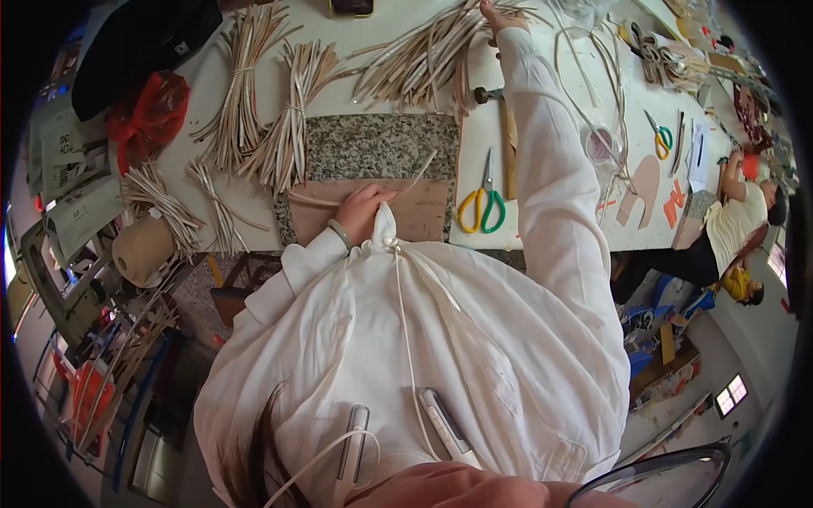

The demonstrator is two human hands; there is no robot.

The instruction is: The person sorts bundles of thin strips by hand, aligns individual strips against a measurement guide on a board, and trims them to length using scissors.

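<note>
My left hand (360,212) is closed on a thin pale strip (415,175), low in front of my chest. One end of the strip sticks up to the right; a tan piece continues on the hand's left. Beneath it lies a pinkish-tan board (423,212) on a speckled stone slab (381,144). Stretched far forward, my right hand (504,19) is at the top edge of the view, beside a large loose pile of similar strips (415,68). Its fingers are partly cut off, so their grip is unclear.
Tied strip bundles (241,93) lie at the left, near a red plastic bag (151,118). Scissors (484,203) with yellow and green handles lie beside the slab. A clear cup (600,146) and more scissors (660,135) are farther right. Another person (728,216) sits there.
</note>
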